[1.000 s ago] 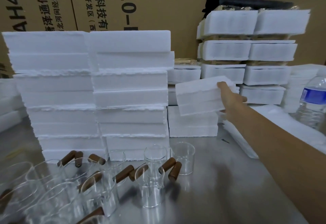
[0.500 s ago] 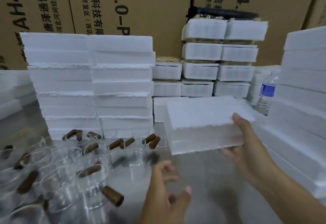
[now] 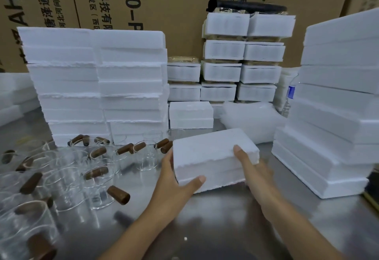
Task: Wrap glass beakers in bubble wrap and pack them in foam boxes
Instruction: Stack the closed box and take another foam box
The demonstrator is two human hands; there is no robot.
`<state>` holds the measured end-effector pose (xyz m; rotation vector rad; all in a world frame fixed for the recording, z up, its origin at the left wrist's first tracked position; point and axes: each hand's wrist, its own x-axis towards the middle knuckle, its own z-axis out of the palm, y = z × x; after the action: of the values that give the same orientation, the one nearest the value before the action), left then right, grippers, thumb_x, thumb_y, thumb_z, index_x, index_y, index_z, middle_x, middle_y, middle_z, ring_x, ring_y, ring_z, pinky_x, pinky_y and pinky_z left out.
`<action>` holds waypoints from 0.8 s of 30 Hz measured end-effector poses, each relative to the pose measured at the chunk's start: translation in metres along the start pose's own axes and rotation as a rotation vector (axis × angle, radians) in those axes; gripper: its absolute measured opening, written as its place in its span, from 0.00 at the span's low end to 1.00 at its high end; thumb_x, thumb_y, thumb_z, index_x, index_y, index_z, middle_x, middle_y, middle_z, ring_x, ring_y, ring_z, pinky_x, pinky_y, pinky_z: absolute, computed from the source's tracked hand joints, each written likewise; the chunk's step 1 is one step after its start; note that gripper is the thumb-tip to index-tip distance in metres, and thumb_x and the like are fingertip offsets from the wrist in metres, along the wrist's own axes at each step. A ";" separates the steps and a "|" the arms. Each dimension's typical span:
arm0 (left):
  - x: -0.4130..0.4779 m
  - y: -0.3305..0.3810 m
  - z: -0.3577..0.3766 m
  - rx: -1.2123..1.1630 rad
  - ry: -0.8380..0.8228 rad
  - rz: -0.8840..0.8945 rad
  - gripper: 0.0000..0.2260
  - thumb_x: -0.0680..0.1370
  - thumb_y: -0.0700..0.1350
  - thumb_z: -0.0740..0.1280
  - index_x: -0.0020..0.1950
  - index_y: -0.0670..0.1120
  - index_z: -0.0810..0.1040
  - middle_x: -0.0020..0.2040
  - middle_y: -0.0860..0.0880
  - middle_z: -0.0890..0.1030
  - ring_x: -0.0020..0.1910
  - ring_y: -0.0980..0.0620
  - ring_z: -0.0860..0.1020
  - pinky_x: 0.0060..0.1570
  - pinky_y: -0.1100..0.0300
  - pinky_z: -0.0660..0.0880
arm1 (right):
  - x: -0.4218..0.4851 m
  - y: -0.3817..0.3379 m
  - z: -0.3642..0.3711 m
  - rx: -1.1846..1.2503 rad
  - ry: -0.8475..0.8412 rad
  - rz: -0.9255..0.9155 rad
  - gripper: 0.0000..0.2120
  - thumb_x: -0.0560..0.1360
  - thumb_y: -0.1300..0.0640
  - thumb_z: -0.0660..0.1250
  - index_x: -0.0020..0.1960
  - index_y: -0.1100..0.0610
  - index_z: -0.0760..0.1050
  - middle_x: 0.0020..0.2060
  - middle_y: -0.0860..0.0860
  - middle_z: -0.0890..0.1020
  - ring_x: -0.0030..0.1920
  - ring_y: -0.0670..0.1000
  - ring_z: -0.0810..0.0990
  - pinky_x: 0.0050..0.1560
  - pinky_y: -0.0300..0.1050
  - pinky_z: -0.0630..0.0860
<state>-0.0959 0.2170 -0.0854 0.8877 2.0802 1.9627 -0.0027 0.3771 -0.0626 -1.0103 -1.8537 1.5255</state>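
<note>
Cardboard cartons (image 3: 164, 3) line the back. Steel surface (image 3: 225, 218) carries tall foam stacks (image 3: 98, 87) left and right, with a bubble wrap pile (image 3: 250, 118) between them. 1 closed foam box (image 3: 211, 153) sits front centre, held at both ends. Left hand (image 3: 174, 186): thumb on the front face, fingers curled round the end. Right hand (image 3: 254, 173): thumb on top, fingers hidden behind the box. Glass beakers (image 3: 96, 177) with brown handles cluster left of the box.

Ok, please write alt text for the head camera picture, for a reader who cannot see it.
Two hands hold a white foam box over a steel table, the left hand at its left end and the right hand at its right end. Glass beakers with brown handles crowd the table to the left, and foam stacks rise behind.
</note>
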 end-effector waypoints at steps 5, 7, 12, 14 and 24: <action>0.003 -0.003 -0.001 -0.021 0.060 -0.028 0.26 0.73 0.41 0.72 0.69 0.52 0.67 0.56 0.64 0.75 0.46 0.80 0.72 0.38 0.83 0.67 | 0.003 0.005 -0.004 -0.153 0.027 -0.105 0.37 0.66 0.29 0.61 0.63 0.55 0.71 0.61 0.53 0.71 0.64 0.56 0.70 0.64 0.53 0.68; 0.001 -0.005 -0.002 -0.003 0.065 -0.022 0.25 0.73 0.42 0.71 0.67 0.54 0.68 0.57 0.65 0.75 0.48 0.79 0.71 0.39 0.82 0.67 | 0.002 0.007 -0.002 -0.151 0.046 -0.171 0.33 0.65 0.29 0.61 0.55 0.55 0.76 0.55 0.53 0.76 0.59 0.55 0.74 0.61 0.55 0.72; -0.004 -0.008 -0.005 0.033 0.036 -0.012 0.24 0.74 0.48 0.69 0.68 0.59 0.66 0.61 0.67 0.74 0.56 0.72 0.72 0.49 0.74 0.70 | 0.002 0.008 -0.003 -0.051 0.100 -0.190 0.23 0.69 0.33 0.63 0.51 0.51 0.75 0.52 0.50 0.77 0.52 0.50 0.77 0.58 0.52 0.73; -0.006 -0.006 -0.005 0.044 0.011 0.004 0.26 0.74 0.51 0.69 0.69 0.64 0.64 0.60 0.71 0.72 0.57 0.76 0.69 0.55 0.71 0.68 | 0.002 0.007 -0.004 -0.017 0.104 -0.201 0.23 0.69 0.34 0.63 0.53 0.51 0.75 0.53 0.50 0.78 0.53 0.50 0.77 0.59 0.53 0.73; -0.009 -0.011 -0.008 0.140 -0.027 -0.008 0.29 0.72 0.42 0.73 0.65 0.64 0.65 0.58 0.67 0.75 0.55 0.76 0.70 0.51 0.74 0.69 | -0.003 0.003 -0.006 0.157 0.092 -0.249 0.23 0.63 0.34 0.68 0.50 0.49 0.76 0.52 0.48 0.80 0.49 0.46 0.80 0.54 0.49 0.77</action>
<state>-0.0960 0.2056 -0.0976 0.9239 2.2245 1.8094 0.0043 0.3779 -0.0644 -0.7348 -1.6958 1.4252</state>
